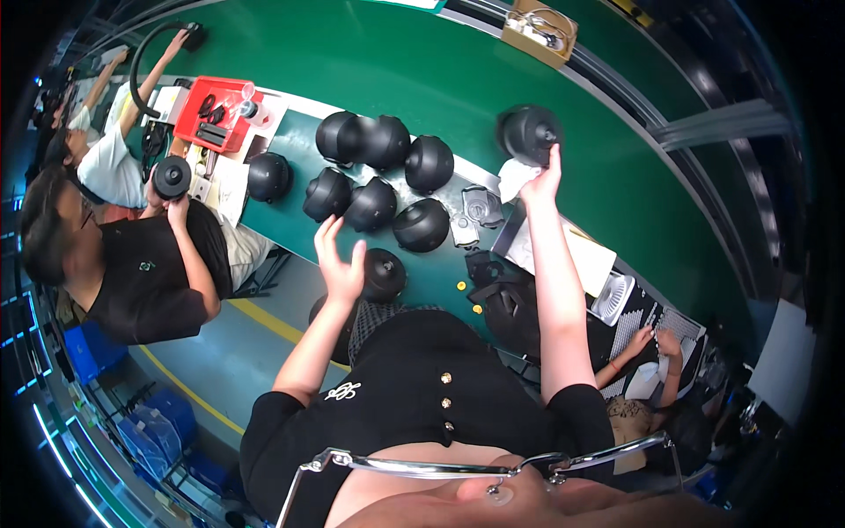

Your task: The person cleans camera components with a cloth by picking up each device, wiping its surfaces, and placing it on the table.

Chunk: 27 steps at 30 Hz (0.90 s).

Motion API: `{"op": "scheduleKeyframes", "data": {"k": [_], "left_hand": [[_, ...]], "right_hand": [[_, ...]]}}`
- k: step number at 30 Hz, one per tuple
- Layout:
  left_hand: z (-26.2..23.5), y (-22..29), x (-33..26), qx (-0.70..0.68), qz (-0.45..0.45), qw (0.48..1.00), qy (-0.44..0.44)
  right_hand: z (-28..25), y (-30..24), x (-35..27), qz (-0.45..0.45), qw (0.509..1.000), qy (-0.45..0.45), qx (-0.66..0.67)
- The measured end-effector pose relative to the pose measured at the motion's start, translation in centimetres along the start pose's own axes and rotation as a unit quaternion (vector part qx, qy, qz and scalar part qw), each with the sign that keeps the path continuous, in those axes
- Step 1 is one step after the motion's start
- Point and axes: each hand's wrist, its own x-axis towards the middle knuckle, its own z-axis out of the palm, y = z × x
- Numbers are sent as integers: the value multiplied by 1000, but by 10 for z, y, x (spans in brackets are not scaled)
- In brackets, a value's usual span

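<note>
My right hand (543,180) reaches far forward, over the green belt. It grips the edge of a black round housing (531,132), slightly blurred, and a crumpled white cloth (518,179) is pressed between palm and housing. Nearer to me, my left hand (339,268) hovers with fingers spread and nothing in it. Close beside it sits a black housing (384,275) at the table edge, partly hidden. Several more black ball-shaped housings, such as one in front (421,225) and one farther back (429,165), cluster on the green table beyond my left hand.
Clear plastic parts (481,207) and two yellow caps (461,286) lie right of the cluster. A black bag (515,317) and a white tray (563,251) flank my right forearm. Leftward are a red bin (214,114) and a co-worker holding a black disc-shaped part (172,178).
</note>
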Motion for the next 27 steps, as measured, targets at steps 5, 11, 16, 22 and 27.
{"op": "scheduleKeyframes", "data": {"k": [5, 11, 16, 22, 27], "left_hand": [[21, -67, -97, -76, -447, 882, -127], [23, -30, -90, -130, -438, 880, -133], [-24, 7, -19, -289, -237, 864, -338], [9, 72, 73, -264, -178, 862, -393], [64, 91, 52, -302, -35, 915, -265]], "right_hand": [[-51, 29, 63, -36, 990, 124, -64], [-45, 57, 13, -1, 982, 162, -99], [6, 49, -134, -110, 751, -297, -580], [45, 33, -176, 14, 782, -414, -465], [28, 36, -185, -46, 946, -170, -273]]}}
